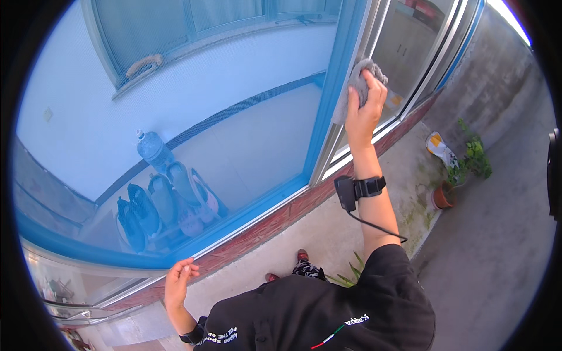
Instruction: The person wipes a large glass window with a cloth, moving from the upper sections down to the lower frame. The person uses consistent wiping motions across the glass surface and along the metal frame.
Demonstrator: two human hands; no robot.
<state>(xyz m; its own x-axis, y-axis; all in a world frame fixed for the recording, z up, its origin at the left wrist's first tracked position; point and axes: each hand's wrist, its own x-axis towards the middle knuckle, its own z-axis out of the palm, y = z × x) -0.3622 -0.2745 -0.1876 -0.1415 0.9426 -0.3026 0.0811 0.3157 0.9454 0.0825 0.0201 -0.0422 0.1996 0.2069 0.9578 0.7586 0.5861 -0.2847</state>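
Note:
My right hand (368, 112), raised high, holds a grey cloth (361, 83). The cloth lies against the metal window frame (337, 131), beside the blue frame of a mesh screen (317, 145). Part of the cloth hangs below my fingers along the upright. My left hand (179, 281) is low on the left, next to the lower corner of the blue frame. Its fingers are loosely curled with nothing in them; I cannot tell whether it touches the sill.
Behind the mesh stand a large plastic water bottle (154, 149) and several shoes (164, 197). A red sill (246, 226) runs below the window. On the right are a terracotta pot (442, 196), a leafy plant (476, 153) and a rough wall (500, 61). Green leaves (351, 272) rise near my feet.

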